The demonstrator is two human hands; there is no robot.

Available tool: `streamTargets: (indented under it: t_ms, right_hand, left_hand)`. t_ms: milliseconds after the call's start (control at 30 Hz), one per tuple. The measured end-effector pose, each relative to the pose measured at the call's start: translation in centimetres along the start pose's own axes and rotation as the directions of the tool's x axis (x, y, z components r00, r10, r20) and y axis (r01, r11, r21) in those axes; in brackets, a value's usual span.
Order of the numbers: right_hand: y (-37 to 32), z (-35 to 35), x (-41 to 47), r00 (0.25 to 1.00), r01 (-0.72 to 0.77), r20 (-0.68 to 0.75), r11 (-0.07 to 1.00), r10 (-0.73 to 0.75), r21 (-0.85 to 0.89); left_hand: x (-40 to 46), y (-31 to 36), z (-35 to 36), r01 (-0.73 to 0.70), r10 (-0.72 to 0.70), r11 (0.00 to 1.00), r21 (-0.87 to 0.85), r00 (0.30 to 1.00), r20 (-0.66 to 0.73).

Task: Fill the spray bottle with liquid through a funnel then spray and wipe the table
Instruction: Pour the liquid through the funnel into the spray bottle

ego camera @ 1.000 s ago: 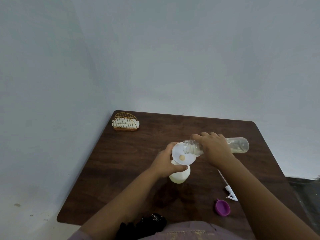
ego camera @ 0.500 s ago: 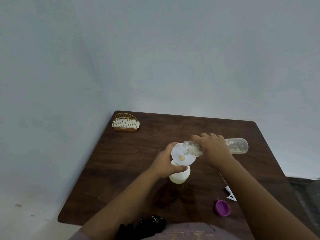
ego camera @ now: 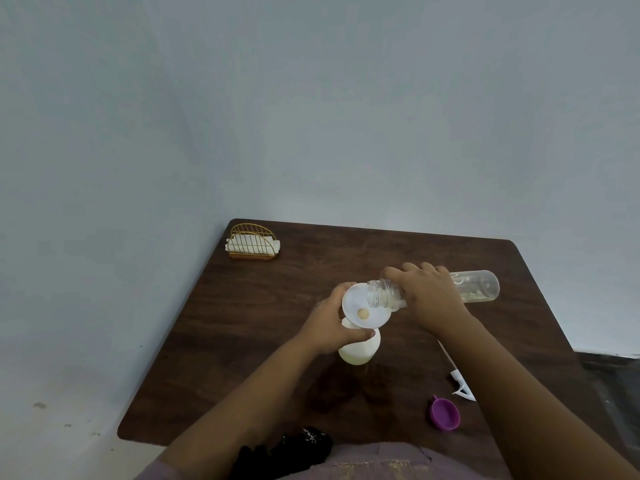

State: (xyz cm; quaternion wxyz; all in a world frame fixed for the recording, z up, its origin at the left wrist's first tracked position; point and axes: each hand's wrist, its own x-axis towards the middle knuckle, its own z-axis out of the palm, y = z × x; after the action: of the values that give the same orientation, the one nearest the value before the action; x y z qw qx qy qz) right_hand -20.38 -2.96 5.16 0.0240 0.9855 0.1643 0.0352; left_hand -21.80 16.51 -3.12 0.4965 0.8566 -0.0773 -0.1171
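Head view: left hand grips funnel atop spray bottle mid-counter, right hand grips tipped clear bottle; advisable to pour slowly, mouth over funnel centre.

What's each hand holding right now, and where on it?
Left hand grips the white spray bottle at its neck, under the funnel. Right hand grips the clear bottle around its middle, tipped mouth-first over the funnel.

Dark brown wooden tabletop, bearing gold wire napkin holder, white round-bodied spray bottle, purple plastic cap, white sprayer head.
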Motion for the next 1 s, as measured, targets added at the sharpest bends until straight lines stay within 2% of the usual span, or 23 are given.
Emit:
streamTargets:
  t_ms: [1000]
  right_hand:
    - [-0.13,-0.18,0.09,1.000,0.008,0.004,1.000,-0.008,0.012]
  left_hand:
    - [0.10,-0.27,0.18,-0.002,0.002,1.000,0.008,1.000,-0.005]
